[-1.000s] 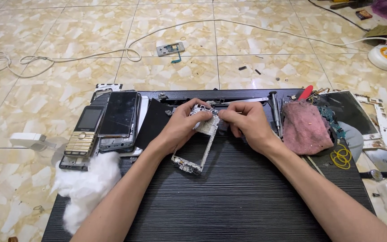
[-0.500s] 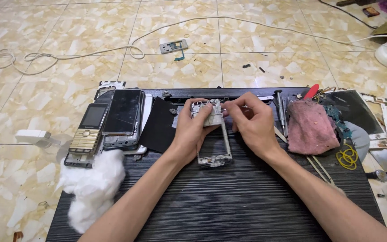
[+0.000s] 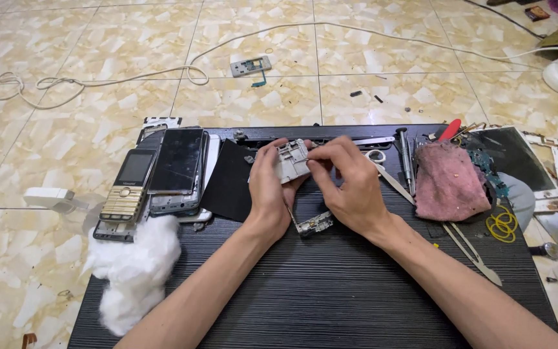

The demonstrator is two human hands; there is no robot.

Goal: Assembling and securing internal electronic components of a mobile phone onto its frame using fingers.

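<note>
Phone frame (image 3: 295, 169) sits clamped in the left hand (image 3: 267, 187) over the black mat (image 3: 330, 291); right hand (image 3: 350, 184) pinches its top edge (pry gently, supporting beneath the grip).

Mat (image 3: 330, 297) on floor (image 3: 66, 194). Phone frame (image 3: 294, 169) at mat's middle, between left hand (image 3: 267, 187) and right hand (image 3: 350, 184). Left – stacked phones (image 3: 163, 174), cotton wad (image 3: 134, 271) in front. Right – cloth (image 3: 448, 181), tweezers (image 3: 466, 249), rubber bands (image 3: 502, 226). Behind mat – cable (image 3: 163, 71), probably small circuit board (image 3: 251, 66).
</note>
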